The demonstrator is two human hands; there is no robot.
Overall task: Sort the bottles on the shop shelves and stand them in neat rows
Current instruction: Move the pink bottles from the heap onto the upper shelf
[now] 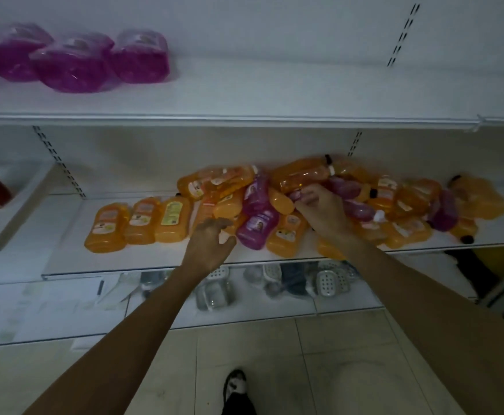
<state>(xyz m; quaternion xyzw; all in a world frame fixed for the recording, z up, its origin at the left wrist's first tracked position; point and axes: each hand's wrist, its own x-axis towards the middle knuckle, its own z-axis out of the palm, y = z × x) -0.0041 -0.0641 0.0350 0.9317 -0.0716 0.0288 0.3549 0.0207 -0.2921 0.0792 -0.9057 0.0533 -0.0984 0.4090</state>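
Shop (slotted shelves (274, 91), heaped bottles (303, 175))

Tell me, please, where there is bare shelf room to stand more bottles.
The upper shelf is bare right of the magenta bottles. The middle shelf is bare left of the three orange bottles and in front of them. The heap, where the right hand grips a purple bottle, is crowded.

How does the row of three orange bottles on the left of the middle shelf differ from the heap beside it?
The row is all orange; the heap mixes orange and purple. The row's bottles sit side by side; the heap's lie crossed and piled up. The right hand grips a purple bottle in the heap; the row is untouched. Both share the middle shelf.
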